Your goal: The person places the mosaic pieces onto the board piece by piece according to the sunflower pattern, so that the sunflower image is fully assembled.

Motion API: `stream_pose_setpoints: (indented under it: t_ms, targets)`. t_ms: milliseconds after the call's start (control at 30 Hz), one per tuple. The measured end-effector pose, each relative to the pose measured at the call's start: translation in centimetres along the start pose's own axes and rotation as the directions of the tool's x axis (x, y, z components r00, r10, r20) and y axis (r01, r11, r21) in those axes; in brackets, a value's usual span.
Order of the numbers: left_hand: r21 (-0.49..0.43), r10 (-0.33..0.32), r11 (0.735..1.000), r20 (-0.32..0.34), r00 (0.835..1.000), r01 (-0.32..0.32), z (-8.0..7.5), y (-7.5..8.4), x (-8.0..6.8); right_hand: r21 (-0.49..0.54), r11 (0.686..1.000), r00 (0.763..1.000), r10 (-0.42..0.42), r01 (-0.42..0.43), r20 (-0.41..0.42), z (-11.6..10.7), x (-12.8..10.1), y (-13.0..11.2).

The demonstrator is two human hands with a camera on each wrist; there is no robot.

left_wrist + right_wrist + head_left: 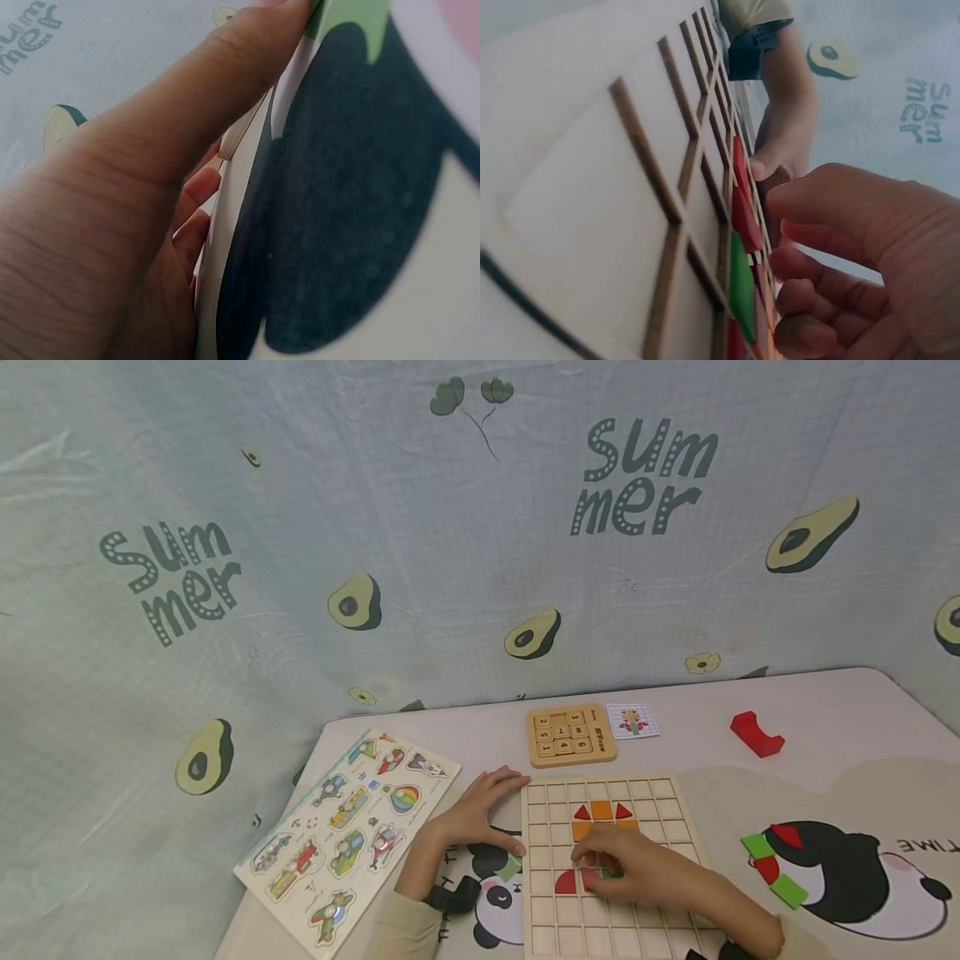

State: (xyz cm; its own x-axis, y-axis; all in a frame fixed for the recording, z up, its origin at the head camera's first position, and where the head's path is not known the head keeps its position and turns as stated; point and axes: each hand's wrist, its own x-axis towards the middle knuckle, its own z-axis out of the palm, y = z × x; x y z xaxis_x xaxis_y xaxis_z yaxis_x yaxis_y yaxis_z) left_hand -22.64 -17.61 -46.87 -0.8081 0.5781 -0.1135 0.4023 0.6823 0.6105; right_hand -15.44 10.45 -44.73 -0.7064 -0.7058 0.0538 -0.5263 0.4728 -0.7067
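Flat card vehicle puzzle, glossy, far left on bench. Left hand beside it, fingers straight, pressing left edge of wooden grid board. Board: square recesses, pale wood. Right hand on board middle, fingers curled round small green piece. Red quarter-round piece just left. Behind: one wooden number slider, one pattern card. Right: one red notched block; two green tiles and two red pieces.

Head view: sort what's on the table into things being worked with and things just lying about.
In use: grid board, orange pieces, green piece, right hand, left hand.
Lying about: number puzzle, pattern card, red block, vehicle puzzle.
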Motion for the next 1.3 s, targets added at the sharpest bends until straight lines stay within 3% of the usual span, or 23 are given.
stream_pose_setpoints:
  t_ms: [400,867,1300]
  targets:
    - [0.003,-0.002,1.0,-0.003,1.0,0.002,-0.1,0.0,-0.1,0.007,0.999,0.999,-0.035,0.035,0.037,-0.2,-0.1,-0.3]
    - [-0.001,-0.006,1.0,-0.002,1.0,0.006,-0.1,0.0,-0.1,-0.144,0.989,0.995,0.026,-0.04,-0.097,-0.3,0.3,0.6]
    - [0.01,0.002,1.0,-0.005,1.0,-0.002,0.0,0.1,0.0,-0.189,0.982,0.991,-0.008,-0.018,-0.135,0.3,0.4,1.0]
